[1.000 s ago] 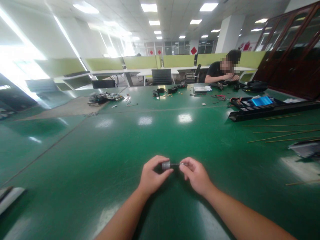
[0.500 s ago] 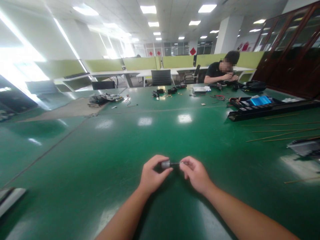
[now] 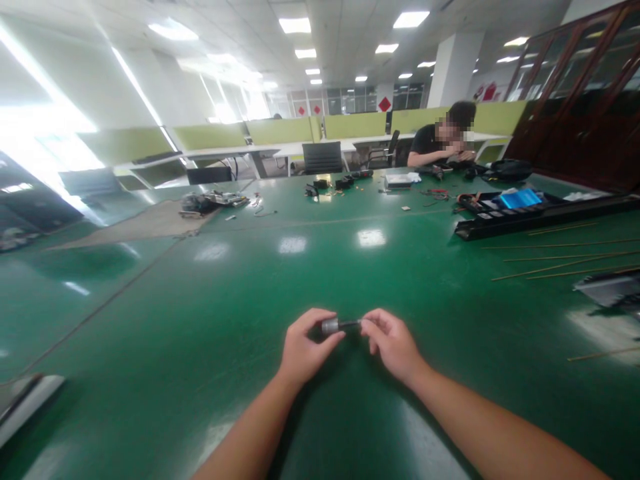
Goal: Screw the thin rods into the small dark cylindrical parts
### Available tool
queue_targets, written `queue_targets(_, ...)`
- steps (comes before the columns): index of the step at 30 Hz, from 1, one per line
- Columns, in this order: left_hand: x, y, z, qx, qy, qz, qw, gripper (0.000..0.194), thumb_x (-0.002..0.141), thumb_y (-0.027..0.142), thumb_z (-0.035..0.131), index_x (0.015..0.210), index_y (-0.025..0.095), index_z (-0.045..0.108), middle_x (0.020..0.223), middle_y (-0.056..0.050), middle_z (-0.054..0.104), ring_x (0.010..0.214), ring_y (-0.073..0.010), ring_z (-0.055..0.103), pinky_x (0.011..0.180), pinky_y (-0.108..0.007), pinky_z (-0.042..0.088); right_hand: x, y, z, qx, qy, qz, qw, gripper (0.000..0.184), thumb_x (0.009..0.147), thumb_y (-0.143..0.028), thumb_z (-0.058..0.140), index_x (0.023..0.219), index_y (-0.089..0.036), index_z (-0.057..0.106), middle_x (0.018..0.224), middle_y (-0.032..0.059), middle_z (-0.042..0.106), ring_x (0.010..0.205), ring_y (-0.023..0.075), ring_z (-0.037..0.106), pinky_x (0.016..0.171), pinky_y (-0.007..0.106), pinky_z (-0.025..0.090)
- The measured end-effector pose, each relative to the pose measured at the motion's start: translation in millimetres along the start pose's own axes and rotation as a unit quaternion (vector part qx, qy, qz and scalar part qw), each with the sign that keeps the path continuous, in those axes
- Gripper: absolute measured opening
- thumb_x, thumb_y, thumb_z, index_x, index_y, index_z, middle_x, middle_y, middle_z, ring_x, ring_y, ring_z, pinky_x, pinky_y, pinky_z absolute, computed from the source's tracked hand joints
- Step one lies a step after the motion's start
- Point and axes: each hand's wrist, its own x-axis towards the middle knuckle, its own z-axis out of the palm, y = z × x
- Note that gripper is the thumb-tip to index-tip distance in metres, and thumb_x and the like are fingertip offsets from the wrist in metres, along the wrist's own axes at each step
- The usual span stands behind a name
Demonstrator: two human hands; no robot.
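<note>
My left hand point(image 3: 303, 350) pinches a small grey metal cylinder point(image 3: 330, 326) between thumb and fingers, just above the green table point(image 3: 200, 313). A thin dark shaft point(image 3: 350, 325) sticks out of the cylinder to the right. My right hand point(image 3: 393, 343) grips the far end of that shaft with curled fingertips. Both hands hover close together near the table's front middle.
A long black tray point(image 3: 530, 217) with a blue item lies at the right, thin wooden rods point(image 3: 555, 263) beside it. Scattered tools and parts point(image 3: 210, 199) lie far across. A person point(image 3: 440, 143) sits at the far side. A flat white object point(image 3: 25, 403) lies at the near left.
The hands keep the same hold on the cylinder and shaft. The view has shifted slightly, so the hands sit a little higher in the picture.
</note>
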Motion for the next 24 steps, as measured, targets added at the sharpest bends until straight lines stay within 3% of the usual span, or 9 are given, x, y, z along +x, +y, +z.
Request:
queue_targets(4,1,3,-1.0,0.000,0.010,-0.051,0.999,0.026,0.073,0.034,0.078,0.094,0.018,0.073,0.093,-0.006,0.073,0.085,-0.0212,0.067,0.081,-0.033,0.053,2,1,-2,0.027,0.026,-0.011,0.999,0.040,0.092,-0.050,0.054,0.072,-0.016,0.056,0.059,-0.0028,0.054,0.044,0.0080,0.047,0.045,0.020,0.036)
queue_targets(8,5,3,0.7,-0.042,0.046,-0.155,0.986,0.032,0.071,0.037,0.078,0.094,0.016,0.073,0.091,-0.008,0.074,0.083,-0.0217,0.069,0.081,-0.033,0.054,4,2,-3,0.079,0.034,0.022,0.996,0.049,0.090,-0.060,0.051,0.068,-0.017,0.053,0.053,-0.0040,0.048,0.041,0.0082,0.042,0.038,0.019,0.031)
queue_targets(12,8,1,0.4,-0.143,0.109,-0.237,0.955,0.048,0.073,0.042,0.073,0.109,0.011,0.066,0.099,-0.011,0.074,0.086,-0.0227,0.071,0.082,-0.034,0.057,5,2,-2,0.092,0.030,0.025,0.995,0.053,0.087,-0.066,0.052,0.065,-0.017,0.052,0.050,-0.0040,0.047,0.040,0.0080,0.041,0.037,0.019,0.031)
queue_targets(15,5,5,-11.1,-0.165,0.090,-0.258,0.948,0.060,0.072,0.043,0.074,0.122,0.012,0.060,0.108,-0.013,0.073,0.096,-0.0243,0.071,0.091,-0.038,0.055,5,1,-2,0.085,0.020,0.014,0.996,0.054,0.087,-0.067,0.051,0.065,-0.017,0.053,0.050,-0.0037,0.048,0.040,0.0078,0.041,0.038,0.019,0.032)
queue_targets(19,-15,10,-54.1,-0.087,0.043,-0.263,0.960,0.058,0.069,0.048,0.076,0.114,0.014,0.066,0.109,-0.013,0.073,0.101,-0.0276,0.070,0.099,-0.042,0.051,7,4,-2,0.078,0.013,0.009,0.997,0.053,0.088,-0.065,0.050,0.066,-0.017,0.053,0.050,-0.0033,0.049,0.040,0.0082,0.042,0.038,0.019,0.033)
queue_targets(22,-47,2,-107.2,0.064,0.036,-0.252,0.965,0.056,0.068,0.052,0.075,0.113,0.018,0.069,0.109,-0.011,0.074,0.099,-0.0290,0.071,0.099,-0.043,0.051,8,6,-1,0.073,0.008,0.003,0.997,0.052,0.089,-0.064,0.048,0.066,-0.018,0.052,0.051,-0.0032,0.049,0.040,0.0085,0.042,0.038,0.019,0.033)
queue_targets(24,-79,-11,-148.0,0.169,0.058,-0.257,0.950,0.050,0.069,0.054,0.073,0.108,0.024,0.071,0.103,-0.006,0.076,0.095,-0.0289,0.072,0.090,-0.040,0.056,8,8,-1,0.066,0.003,-0.003,0.998,0.051,0.090,-0.063,0.047,0.066,-0.018,0.052,0.051,-0.0032,0.049,0.040,0.0087,0.043,0.038,0.019,0.033)
